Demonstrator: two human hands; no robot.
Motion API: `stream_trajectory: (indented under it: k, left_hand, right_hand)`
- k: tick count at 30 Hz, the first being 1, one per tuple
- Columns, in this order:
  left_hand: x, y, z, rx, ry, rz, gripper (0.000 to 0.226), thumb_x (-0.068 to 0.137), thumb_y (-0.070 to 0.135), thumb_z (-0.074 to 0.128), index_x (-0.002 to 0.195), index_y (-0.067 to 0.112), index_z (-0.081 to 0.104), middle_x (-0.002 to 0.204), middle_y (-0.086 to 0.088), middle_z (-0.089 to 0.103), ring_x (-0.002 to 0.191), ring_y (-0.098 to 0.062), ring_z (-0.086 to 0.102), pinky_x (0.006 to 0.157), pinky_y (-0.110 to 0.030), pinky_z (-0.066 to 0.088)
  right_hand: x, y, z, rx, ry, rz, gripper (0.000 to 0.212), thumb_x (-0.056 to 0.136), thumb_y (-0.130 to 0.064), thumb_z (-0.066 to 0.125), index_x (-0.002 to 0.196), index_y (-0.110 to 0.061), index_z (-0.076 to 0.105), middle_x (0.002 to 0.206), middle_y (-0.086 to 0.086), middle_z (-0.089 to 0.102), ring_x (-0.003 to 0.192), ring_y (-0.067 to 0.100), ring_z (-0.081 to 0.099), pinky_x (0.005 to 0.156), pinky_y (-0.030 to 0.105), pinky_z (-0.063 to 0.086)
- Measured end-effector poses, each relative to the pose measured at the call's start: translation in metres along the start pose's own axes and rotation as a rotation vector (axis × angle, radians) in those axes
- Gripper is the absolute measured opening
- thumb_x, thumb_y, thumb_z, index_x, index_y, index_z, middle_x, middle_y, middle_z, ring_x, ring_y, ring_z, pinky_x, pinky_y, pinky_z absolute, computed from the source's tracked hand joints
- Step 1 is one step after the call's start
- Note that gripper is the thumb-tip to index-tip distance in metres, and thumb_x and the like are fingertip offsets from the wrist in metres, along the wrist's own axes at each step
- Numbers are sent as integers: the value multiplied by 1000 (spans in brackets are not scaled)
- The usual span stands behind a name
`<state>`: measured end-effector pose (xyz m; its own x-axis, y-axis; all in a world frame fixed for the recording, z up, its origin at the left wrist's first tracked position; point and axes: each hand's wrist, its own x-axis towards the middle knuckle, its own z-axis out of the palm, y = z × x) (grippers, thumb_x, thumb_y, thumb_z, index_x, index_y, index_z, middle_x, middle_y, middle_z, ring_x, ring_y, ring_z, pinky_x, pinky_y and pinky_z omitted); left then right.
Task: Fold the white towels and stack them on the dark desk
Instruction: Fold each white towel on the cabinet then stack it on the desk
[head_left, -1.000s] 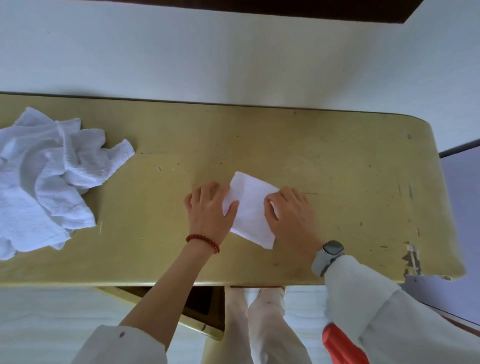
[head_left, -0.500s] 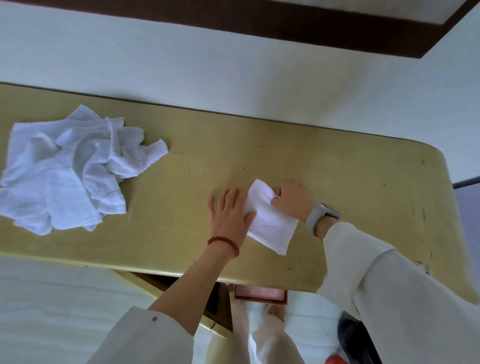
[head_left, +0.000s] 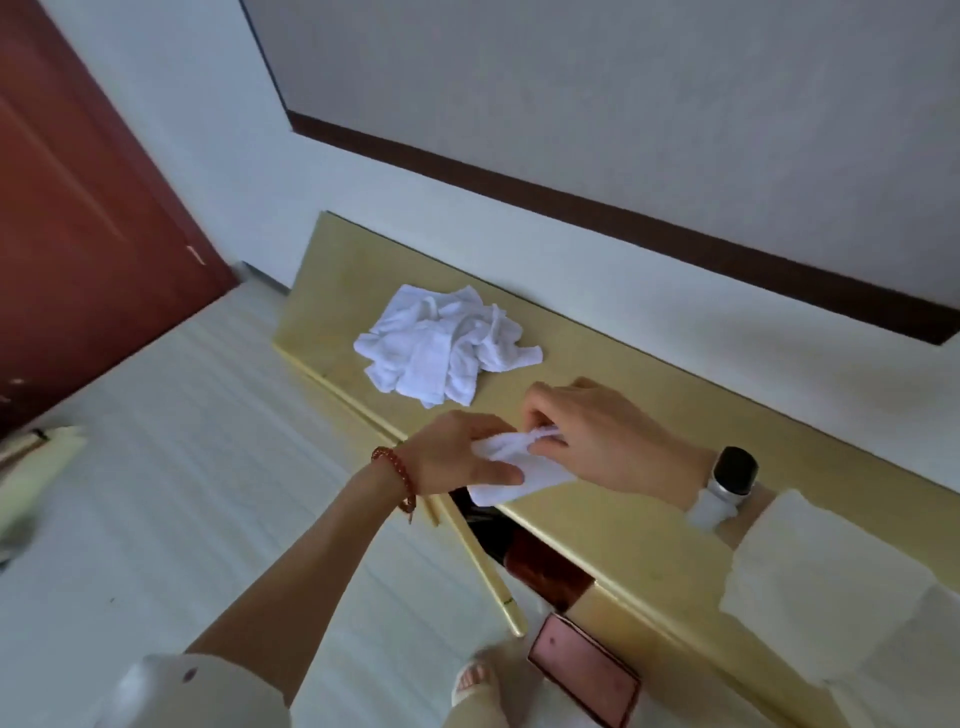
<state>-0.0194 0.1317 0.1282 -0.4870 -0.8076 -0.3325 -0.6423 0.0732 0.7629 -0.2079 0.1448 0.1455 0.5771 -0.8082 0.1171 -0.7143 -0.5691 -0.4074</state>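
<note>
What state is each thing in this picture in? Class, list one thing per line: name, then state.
Folded towel: small, lifted at the desk's edge, pinched by both hands.
Towel pile: crumpled, unfolded, lying on the desk.
Left hand: gripping the towel.
Right hand: gripping the towel.
Door: appears shut.

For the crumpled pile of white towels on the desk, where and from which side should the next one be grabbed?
Probably the loose corner sticking out of the crumpled pile toward the hands. It lies flat on the desk, apart from the tangled folds, so pinching it from the pile's near right side should draw one towel free. Both hands now hold the folded towel.
</note>
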Motion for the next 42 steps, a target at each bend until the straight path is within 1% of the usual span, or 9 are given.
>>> stream_trajectory:
  k: [3, 6, 10, 14, 21, 25, 34, 39, 42]
  left_hand:
    - [-61, -6, -29, 30, 248, -69, 30, 80, 25, 68, 61, 13, 50, 53, 8, 38, 44, -1, 35, 45, -12, 27]
    - [-125, -36, -56, -223, 521, -177, 35, 74, 30, 72, 60, 15, 44, 56, 7, 39, 51, -6, 36, 46, -14, 27]
    - [-211, -90, -84, -838, 839, -230, 18, 76, 15, 70, 85, 7, 56, 77, -7, 53, 67, -18, 51, 51, -22, 45]
    - [-318, -153, -107, -1106, 1013, -178, 49, 63, 15, 66, 110, 1, 58, 96, -13, 62, 87, -26, 60, 70, -33, 54]
    - [-541, -283, -151, -1095, 1186, -206, 43, 75, 21, 69, 115, 10, 58, 104, -8, 63, 91, -21, 58, 77, -30, 46]
    - [-653, -355, -182, -1184, 1335, -183, 37, 93, 43, 42, 115, 19, 61, 98, -5, 67, 83, -15, 61, 70, -26, 47]
    - [-795, -501, -251, -1339, 1629, -67, 17, 75, 27, 61, 75, 11, 54, 83, -8, 62, 75, -23, 56, 73, -38, 46]
    - [-870, -602, -318, -1241, 1909, -281, 22, 88, 13, 57, 68, 13, 48, 73, -7, 52, 64, -19, 48, 62, -32, 41]
    - [-929, -652, -369, -1106, 2130, -369, 15, 86, 9, 59, 74, 13, 51, 73, -4, 51, 62, -14, 48, 58, -25, 41]
  right_hand:
    - [20, -49, 8, 223, 209, -41, 18, 81, -26, 60, 92, -15, 54, 84, -15, 54, 78, 6, 49, 74, 18, 33]
    - [39, -89, 48, 700, 314, 282, 27, 84, -33, 59, 105, -17, 52, 99, -11, 56, 94, 7, 54, 79, 12, 38]
    - [79, -169, 124, 1381, -281, 716, 46, 90, -51, 44, 112, -11, 53, 100, 2, 61, 94, 20, 58, 75, 34, 45]
    - [132, -293, 173, 1763, -592, 599, 48, 91, -49, 41, 95, -6, 63, 90, 10, 66, 90, 22, 61, 74, 34, 49]
    - [224, -538, 249, 1494, -584, 219, 18, 94, -14, 47, 88, -12, 64, 86, 6, 68, 72, 13, 66, 59, 24, 49]
    - [258, -659, 300, 1382, -631, 28, 11, 92, -10, 50, 94, -12, 61, 94, 6, 66, 86, 20, 64, 75, 33, 50]
    - [361, -862, 403, 1176, -846, -236, 35, 75, -7, 55, 105, -25, 61, 96, 0, 68, 87, 14, 65, 72, 28, 50]
    - [444, -977, 492, 1051, -789, -360, 16, 93, -9, 49, 103, -17, 59, 79, -5, 63, 61, -2, 61, 49, 10, 42]
    - [492, -1061, 537, 1004, -730, -466, 14, 92, -11, 51, 91, -24, 57, 82, -1, 63, 73, 8, 61, 63, 19, 47]
